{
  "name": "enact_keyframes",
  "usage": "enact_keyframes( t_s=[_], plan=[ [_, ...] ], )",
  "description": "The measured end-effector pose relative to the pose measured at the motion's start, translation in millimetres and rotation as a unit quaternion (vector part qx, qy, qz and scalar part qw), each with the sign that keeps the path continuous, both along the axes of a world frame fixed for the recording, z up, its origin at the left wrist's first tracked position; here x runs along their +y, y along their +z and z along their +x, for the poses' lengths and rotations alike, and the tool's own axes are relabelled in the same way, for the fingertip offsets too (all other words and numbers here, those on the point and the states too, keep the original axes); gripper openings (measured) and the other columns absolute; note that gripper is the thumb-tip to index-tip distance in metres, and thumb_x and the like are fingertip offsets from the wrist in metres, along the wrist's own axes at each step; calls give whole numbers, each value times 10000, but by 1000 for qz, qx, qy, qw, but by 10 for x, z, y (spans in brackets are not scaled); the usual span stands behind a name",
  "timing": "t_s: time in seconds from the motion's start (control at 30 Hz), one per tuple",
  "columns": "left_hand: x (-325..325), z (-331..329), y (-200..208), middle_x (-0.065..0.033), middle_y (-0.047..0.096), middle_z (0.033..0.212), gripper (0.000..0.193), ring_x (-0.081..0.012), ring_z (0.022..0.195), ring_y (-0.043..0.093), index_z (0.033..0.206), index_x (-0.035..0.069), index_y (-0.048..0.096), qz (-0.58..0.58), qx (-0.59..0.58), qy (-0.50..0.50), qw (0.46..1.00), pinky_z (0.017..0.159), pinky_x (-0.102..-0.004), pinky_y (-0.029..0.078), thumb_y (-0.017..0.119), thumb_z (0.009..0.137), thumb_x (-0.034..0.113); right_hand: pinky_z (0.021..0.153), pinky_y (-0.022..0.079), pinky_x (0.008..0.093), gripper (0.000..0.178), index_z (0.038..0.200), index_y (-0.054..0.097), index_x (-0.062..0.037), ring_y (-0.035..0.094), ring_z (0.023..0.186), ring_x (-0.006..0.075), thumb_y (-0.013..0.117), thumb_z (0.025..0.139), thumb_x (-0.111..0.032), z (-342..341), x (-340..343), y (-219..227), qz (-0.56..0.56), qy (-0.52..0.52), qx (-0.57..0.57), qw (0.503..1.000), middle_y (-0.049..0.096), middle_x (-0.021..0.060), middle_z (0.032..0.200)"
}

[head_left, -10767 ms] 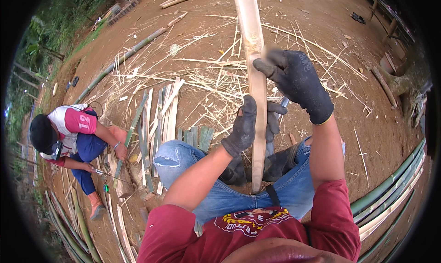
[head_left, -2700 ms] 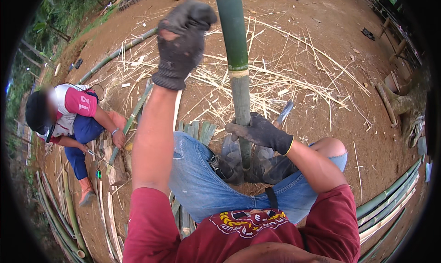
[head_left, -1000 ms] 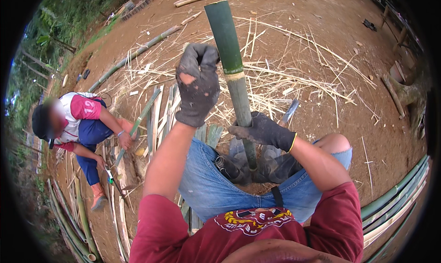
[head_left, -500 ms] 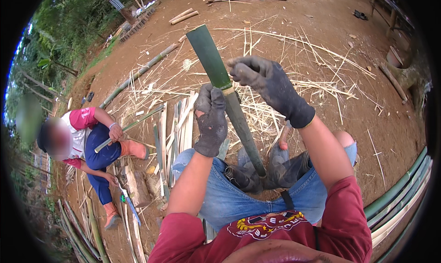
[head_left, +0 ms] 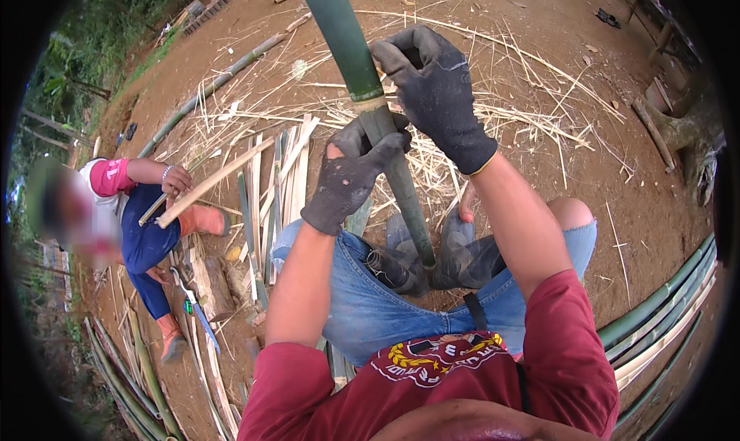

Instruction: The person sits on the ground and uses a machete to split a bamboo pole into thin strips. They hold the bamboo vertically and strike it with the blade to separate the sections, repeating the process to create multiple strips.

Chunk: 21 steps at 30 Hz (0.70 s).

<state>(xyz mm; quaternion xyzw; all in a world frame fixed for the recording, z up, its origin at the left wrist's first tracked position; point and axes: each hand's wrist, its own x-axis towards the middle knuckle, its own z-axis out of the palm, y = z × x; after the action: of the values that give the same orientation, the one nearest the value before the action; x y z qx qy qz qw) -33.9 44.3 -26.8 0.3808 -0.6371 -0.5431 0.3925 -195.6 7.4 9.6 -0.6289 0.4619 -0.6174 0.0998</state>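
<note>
A split length of green bamboo (head_left: 343,44) stands tilted between my legs, with a pale node ring partway along it and its lower end down by my boots. My left hand (head_left: 354,171), in a dark worn glove, is wrapped round it just below the node. My right hand (head_left: 435,94), gloved too, is closed in a pinch at the right edge of the upper part. Whatever lies between those fingertips is too small to make out. Both boots (head_left: 408,264) flank the bamboo's foot.
At left a seated person (head_left: 146,217) holds a pale bamboo strip (head_left: 216,180); a blue-and-white long tool (head_left: 196,310) lies beside a log (head_left: 212,287). Thin shavings (head_left: 524,121) cover the dirt ahead. Bamboo poles (head_left: 663,310) lie at right, split slats (head_left: 293,163) near my left knee.
My left hand has slid lower on the bamboo, below the node. My right hand has come in to its edge. The seated person's pale strip has swung into view.
</note>
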Motion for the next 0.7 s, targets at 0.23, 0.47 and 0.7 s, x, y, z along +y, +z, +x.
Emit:
enact_keyframes(
  t_s=[0.23, 0.47, 0.7],
  plan=[
    [-4, -62, -30, -100, 694, 978, 449, -182, 928, 668, 1202, -42, 605, -12, 36, -17, 999, 860, -338, 544, 695, 929, 303, 731, 534, 381, 409, 1125, 595, -33, 668, 819, 247, 674, 910, -371, -1084, -256, -1138, 152, -221, -110, 957, 686, 149, 935],
    [-11, -33, -72, -93, 707, 991, 453, -172, 937, 672, 1200, -35, 615, -19, 28, 9, 999, 860, -337, 543, 699, 925, 314, 883, 554, 295, 348, 1267, 610, -8, 685, 1023, 183, 545, 1025, -249, -412, 115, -151, 107, 168, 46, 979, 711, 113, 1067],
    [-197, 13, -244, -80, 732, 1011, 289, -138, 899, 681, 1138, 9, 675, -83, 35, 26, 996, 819, -287, 550, 669, 939, 218, 627, 483, 315, 276, 866, 653, 36, 581, 666, 126, 673, 922, -234, -190, -32, -55, 80, 47, 58, 994, 649, 86, 729]
  ],
)
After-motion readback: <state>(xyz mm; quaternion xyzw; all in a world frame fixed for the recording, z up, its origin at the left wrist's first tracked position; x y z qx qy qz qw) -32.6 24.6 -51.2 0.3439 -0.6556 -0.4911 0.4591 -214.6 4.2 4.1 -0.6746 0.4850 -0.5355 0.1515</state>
